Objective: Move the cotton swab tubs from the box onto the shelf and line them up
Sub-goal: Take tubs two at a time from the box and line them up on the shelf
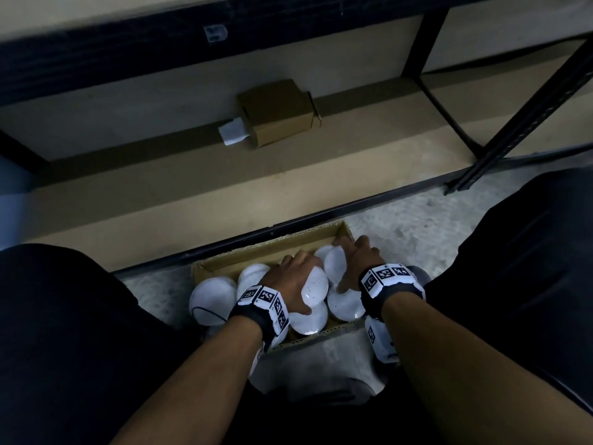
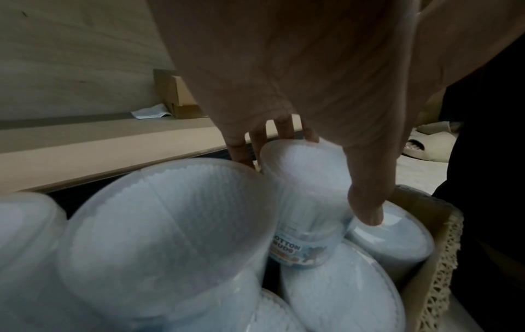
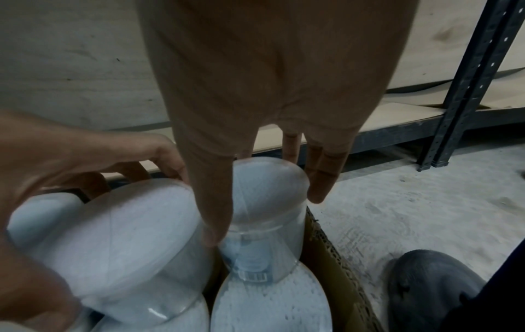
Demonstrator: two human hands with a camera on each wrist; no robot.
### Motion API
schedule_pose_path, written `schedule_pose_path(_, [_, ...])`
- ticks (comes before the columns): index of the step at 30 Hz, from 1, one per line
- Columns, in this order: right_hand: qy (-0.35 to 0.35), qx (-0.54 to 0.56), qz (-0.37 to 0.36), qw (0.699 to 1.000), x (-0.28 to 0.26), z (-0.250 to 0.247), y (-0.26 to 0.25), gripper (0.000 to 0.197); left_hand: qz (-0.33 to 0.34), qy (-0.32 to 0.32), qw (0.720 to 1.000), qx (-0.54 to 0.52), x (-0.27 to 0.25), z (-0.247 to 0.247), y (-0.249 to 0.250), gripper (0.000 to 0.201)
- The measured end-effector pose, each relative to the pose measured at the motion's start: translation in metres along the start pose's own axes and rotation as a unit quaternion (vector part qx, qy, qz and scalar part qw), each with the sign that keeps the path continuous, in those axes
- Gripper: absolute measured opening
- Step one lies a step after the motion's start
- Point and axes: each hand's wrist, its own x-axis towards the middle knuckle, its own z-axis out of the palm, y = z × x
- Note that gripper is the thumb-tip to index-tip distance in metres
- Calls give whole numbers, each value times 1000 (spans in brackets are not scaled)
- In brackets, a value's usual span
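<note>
Reaching down into the cardboard box (image 1: pixel 342 231) on the floor, the left hand (image 1: pixel 290 277) curls fingers and thumb round one clear cotton swab tub (image 1: pixel 316 285), tilted among the other tubs (image 1: pixel 211 301) packed there. Just beside it, the right hand (image 1: pixel 359 263) wraps thumb and fingers round a second tub (image 1: pixel 333 266) at the box's right end. The shelf (image 1: pixel 160 200) beyond bears only a small brown carton (image 1: pixel 277 112) with white paper (image 1: pixel 232 134) beside it
</note>
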Motion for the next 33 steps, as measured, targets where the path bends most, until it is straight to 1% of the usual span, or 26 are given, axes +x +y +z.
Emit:
schedule_pose_path(8, [8,-12,10,1000,1,2,-2,98,-14,4,1000,-19,1,-5,0,86])
schedule_pose_path(13, [5,-4,20,1000,1,-14,-4,111,-16,7,998,-53,5,-22,2,94])
schedule_pose_path(15, [6,-2,17,1000,-2,-28,-6,112,-7,13,998,-68,6,-38,3,94])
schedule_pose_path(18, [24,-8,5,1000,-9,-52,-13,110,2,29,998,-53,2,-69,6,90])
schedule_pose_path(21, [9,-3,-21,1000,-23,-80,-20,113,1,48,998,-43,-7,-99,11,90])
schedule_pose_path(24, [16,1,-41,999,-46,-107,-25,102,10,61,997,-44,-19,-128,22,87])
schedule_pose_path(29, [62,-10,-85,994,-92,-154,-29,96,48,96,993,-47,-46,-178,42,80])
schedule_pose_path(33, [119,9,-127,985,-139,-194,-32,93,81,141,986,-41,-68,-222,58,80])
